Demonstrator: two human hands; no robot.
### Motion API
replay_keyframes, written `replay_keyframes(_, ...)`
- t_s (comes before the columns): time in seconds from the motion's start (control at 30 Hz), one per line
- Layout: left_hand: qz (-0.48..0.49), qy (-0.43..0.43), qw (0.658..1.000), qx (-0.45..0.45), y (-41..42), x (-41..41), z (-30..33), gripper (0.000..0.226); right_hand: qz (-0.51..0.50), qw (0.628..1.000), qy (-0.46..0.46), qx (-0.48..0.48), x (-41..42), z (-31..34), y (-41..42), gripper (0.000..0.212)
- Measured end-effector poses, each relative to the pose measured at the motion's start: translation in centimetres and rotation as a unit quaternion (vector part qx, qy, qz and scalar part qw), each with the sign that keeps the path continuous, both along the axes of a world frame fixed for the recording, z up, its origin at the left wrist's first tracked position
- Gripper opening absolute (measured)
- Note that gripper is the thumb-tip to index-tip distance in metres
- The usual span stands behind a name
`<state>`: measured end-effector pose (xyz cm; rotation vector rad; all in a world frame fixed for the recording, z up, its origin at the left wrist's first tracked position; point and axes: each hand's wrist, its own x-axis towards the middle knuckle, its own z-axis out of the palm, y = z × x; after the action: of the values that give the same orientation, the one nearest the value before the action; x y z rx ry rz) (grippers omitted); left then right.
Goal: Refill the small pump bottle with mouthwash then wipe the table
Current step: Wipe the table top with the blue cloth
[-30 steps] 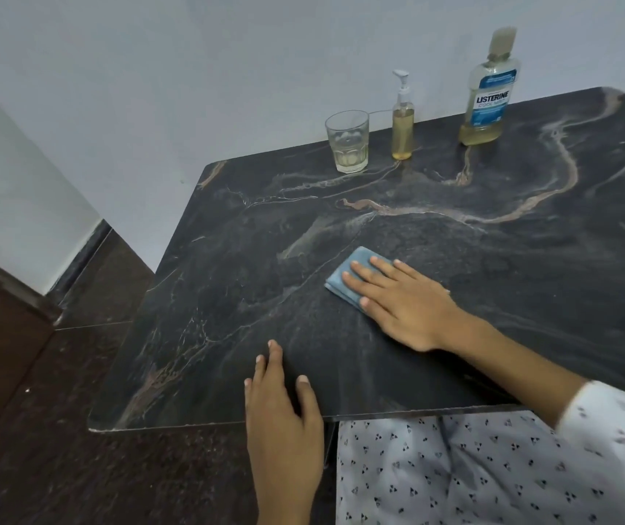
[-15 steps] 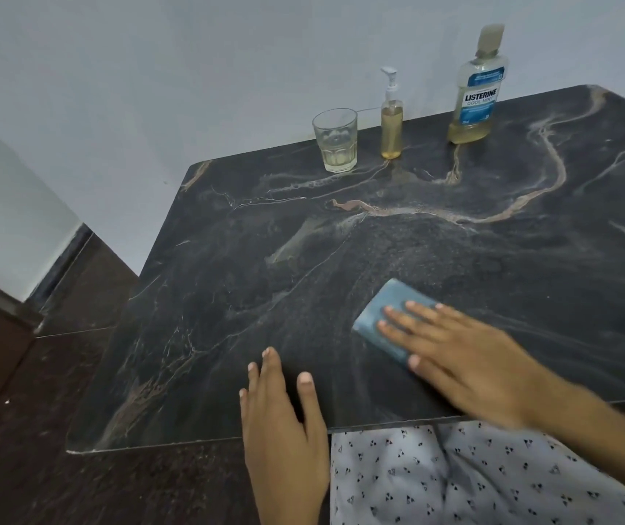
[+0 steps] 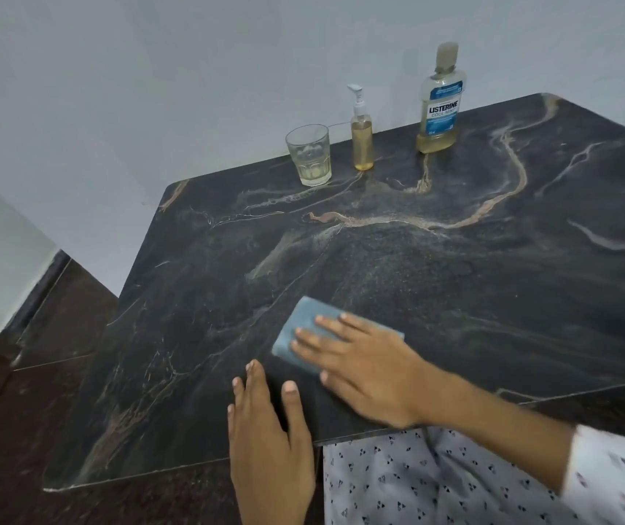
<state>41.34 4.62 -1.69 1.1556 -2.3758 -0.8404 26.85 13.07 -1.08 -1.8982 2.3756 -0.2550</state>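
Low in the frame's centre, your right hand (image 3: 364, 367) presses its straight, spread fingers (image 3: 320, 348) on the folded blue cloth (image 3: 303, 327), wiping the dark marble table (image 3: 454, 278), left hand (image 3: 269, 433) flat, while the small amber-filled pump bottle (image 3: 362, 140) at upper centre looks refilled.

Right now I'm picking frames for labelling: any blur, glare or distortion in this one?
Head view: right hand and cloth slightly motion-blurred; the bottle label reads sharp; table edges bow from the wide lens; light soft, no harsh glare.

Amber-filled pump bottle (image 3: 362, 140) upright; mouthwash bottle (image 3: 440, 108) beside; blue cloth (image 3: 305, 333) flat
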Motion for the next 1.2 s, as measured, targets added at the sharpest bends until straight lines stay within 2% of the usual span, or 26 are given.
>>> replay_keyframes(0.1,-0.002,0.003,1.0,-0.007,0.0,0.1,-0.1,0.06,0.024,0.999,-0.03,0.001,1.4,0.0,4.7,0.05)
replay_keyframes(0.27,-0.002,-0.007,1.0,-0.028,0.2,0.0,-0.4,0.06,-0.065,0.997,-0.019,0.034,-1.4,0.6,10.4,0.05)
replay_keyframes(0.37,-0.003,-0.012,0.999,-0.033,0.3,0.1,-0.4,0.06,-0.123,0.992,-0.001,0.041,-5.3,0.6,9.4,0.049)
replay_keyframes(0.5,-0.003,-0.015,1.0,-0.026,0.3,0.0,-0.2,0.059,-0.198,0.979,0.029,0.023,-8.0,0.4,3.0,0.05)
replay_keyframes(0.57,-0.002,-0.017,1.0,-0.02,0.3,0.0,-0.1,0.059,-0.178,0.983,0.027,0.024,-6.8,0.4,-0.3,0.051)
replay_keyframes(0.67,-0.005,-0.013,1.0,-0.012,0.3,0.0,0.0,0.06,-0.085,0.996,0.021,0.0,-2.6,-0.1,-2.1,0.052)
replay_keyframes(0.77,-0.006,-0.016,1.0,-0.005,0.3,0.0,0.2,0.069,0.001,1.0,-0.006,-0.007,1.3,-0.2,0.6,0.051)
replay_keyframes(0.83,-0.005,-0.02,1.0,-0.009,0.3,0.0,0.2,0.074,0.017,0.999,-0.033,-0.004,2.0,0.0,3.9,0.05)
replay_keyframes(0.93,-0.003,-0.027,1.0,-0.015,0.4,-0.3,0.1,0.072,-0.025,0.998,-0.053,0.011,1.0,0.5,8.9,0.049)
replay_keyframes(1.03,0.003,-0.043,0.999,-0.019,0.5,-0.7,-0.1,0.065,-0.094,0.994,-0.033,0.044,-2.2,0.7,11.8,0.049)
replay_keyframes(1.2,-0.007,-0.052,0.999,-0.011,0.8,-1.3,0.0,0.063,-0.191,0.981,0.009,0.024,-8.4,0.3,8.2,0.048)
